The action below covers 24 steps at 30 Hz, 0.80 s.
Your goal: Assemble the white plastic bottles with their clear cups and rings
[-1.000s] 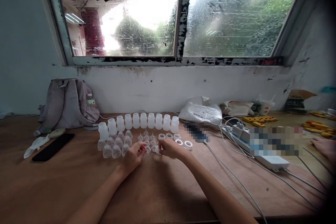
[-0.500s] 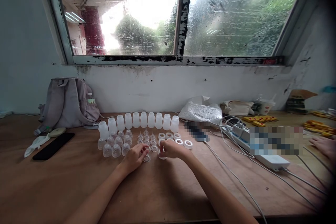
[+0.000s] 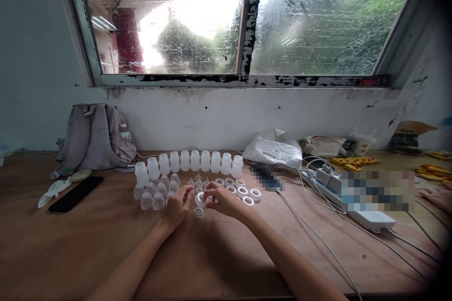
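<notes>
My right hand is closed on a white ring, tilted above the clear nipple-shaped pieces. Close by on the left is my left hand, its fingers bent together beside the same pieces; whether they hold anything is hidden. One clear piece lies in front of both hands. More white rings lie flat to the right. Clear domed caps stand in rows left of my left hand. Behind everything, frosted bottles stand upright in a curved row.
A grey backpack and a black phone-like slab are at the left. Toward the right are a silvery bag, a white power strip with cables, yellow parts and another person's hand.
My right hand has moved left with a white ring, from the ring group to above the clear pieces. The view has shifted slightly.
</notes>
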Available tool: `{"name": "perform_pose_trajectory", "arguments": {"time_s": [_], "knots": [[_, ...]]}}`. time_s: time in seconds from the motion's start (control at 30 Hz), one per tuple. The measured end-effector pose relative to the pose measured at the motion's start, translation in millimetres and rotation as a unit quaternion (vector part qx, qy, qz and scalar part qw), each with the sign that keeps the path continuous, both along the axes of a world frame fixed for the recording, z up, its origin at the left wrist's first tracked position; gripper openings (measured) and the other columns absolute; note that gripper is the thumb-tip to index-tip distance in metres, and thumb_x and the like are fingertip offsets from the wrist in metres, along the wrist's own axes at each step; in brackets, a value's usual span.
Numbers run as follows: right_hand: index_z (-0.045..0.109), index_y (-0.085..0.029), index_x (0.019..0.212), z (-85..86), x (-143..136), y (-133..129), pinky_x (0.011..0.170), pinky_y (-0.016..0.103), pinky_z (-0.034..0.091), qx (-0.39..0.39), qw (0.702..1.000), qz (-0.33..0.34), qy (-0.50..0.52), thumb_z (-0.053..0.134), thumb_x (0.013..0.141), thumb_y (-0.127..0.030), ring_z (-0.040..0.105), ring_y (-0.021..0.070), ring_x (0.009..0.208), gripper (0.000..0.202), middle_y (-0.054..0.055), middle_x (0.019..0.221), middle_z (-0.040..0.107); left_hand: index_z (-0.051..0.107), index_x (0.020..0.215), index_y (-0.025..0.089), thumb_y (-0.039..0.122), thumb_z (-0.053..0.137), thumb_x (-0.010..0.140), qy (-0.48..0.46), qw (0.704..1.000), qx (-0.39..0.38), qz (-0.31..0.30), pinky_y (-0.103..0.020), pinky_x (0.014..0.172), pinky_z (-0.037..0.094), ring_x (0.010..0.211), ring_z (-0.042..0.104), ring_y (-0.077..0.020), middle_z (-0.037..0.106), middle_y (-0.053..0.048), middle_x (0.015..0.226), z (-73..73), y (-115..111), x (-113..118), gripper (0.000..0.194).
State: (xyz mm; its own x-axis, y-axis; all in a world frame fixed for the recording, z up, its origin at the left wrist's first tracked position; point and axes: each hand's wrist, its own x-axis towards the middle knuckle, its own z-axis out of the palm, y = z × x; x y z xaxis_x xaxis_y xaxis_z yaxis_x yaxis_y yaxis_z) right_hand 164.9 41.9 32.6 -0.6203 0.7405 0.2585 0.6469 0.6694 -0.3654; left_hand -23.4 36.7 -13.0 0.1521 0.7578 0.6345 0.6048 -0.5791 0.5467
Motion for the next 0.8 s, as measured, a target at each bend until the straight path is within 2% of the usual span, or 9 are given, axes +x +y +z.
{"name": "perform_pose_trajectory", "arguments": {"time_s": [0.17, 0.37, 0.47, 0.63, 0.8], "knots": [[0.061, -0.023, 0.086, -10.1, -4, 1, 0.059, 0.020, 0.037, -0.027, 0.999, 0.027, -0.036, 0.063, 0.066, -0.017, 0.053, 0.0097, 0.067, 0.022, 0.001, 0.093, 0.051, 0.053, 0.094, 0.020, 0.026, 0.037, 0.082, 0.031, 0.999, 0.014, -0.005, -0.029, 0.072, 0.046, 0.080, 0.056, -0.0160, 0.059, -0.005, 0.089, 2.0, -2, 1, 0.021], [0.058, -0.019, 0.082, -12.6, 0, 8, 0.057, 0.019, 0.035, -0.023, 0.999, 0.015, -0.034, 0.060, 0.066, -0.015, 0.052, 0.0096, 0.065, 0.016, 0.001, 0.083, 0.055, 0.057, 0.081, 0.019, 0.028, 0.049, 0.075, 0.122, 0.990, 0.011, -0.062, -0.031, 0.074, 0.043, 0.082, 0.052, -0.0184, 0.057, -0.004, 0.081, 5.2, -7, 1, 0.013], [0.057, -0.018, 0.080, -14.9, 0, 9, 0.056, 0.019, 0.035, -0.028, 0.999, 0.011, -0.037, 0.058, 0.066, -0.014, 0.052, 0.0104, 0.065, 0.015, 0.001, 0.079, 0.057, 0.058, 0.079, 0.020, 0.029, 0.048, 0.076, 0.138, 0.986, -0.005, -0.089, -0.031, 0.074, 0.042, 0.082, 0.051, -0.0183, 0.057, -0.004, 0.081, 4.5, -7, 1, 0.013], [0.054, -0.018, 0.085, -11.8, -3, 3, 0.056, 0.020, 0.037, -0.048, 0.999, 0.015, 0.003, 0.060, 0.066, -0.016, 0.052, 0.0102, 0.064, 0.020, 0.001, 0.083, 0.058, 0.056, 0.079, 0.019, 0.028, 0.040, 0.081, 0.076, 0.992, -0.047, -0.089, -0.028, 0.070, 0.041, 0.075, 0.052, -0.0157, 0.058, -0.002, 0.075, 4.3, -5, 2, 0.018], [0.051, -0.019, 0.094, -1.2, -6, -5, 0.060, 0.021, 0.042, -0.062, 0.994, 0.053, 0.078, 0.057, 0.072, -0.029, 0.053, 0.0112, 0.070, 0.025, 0.002, 0.085, 0.057, 0.053, 0.079, 0.017, 0.033, 0.039, 0.082, -0.070, 0.983, -0.133, -0.104, -0.023, 0.058, 0.042, 0.062, 0.052, -0.0116, 0.057, -0.001, 0.071, 4.0, -1, 4, 0.022]]}}
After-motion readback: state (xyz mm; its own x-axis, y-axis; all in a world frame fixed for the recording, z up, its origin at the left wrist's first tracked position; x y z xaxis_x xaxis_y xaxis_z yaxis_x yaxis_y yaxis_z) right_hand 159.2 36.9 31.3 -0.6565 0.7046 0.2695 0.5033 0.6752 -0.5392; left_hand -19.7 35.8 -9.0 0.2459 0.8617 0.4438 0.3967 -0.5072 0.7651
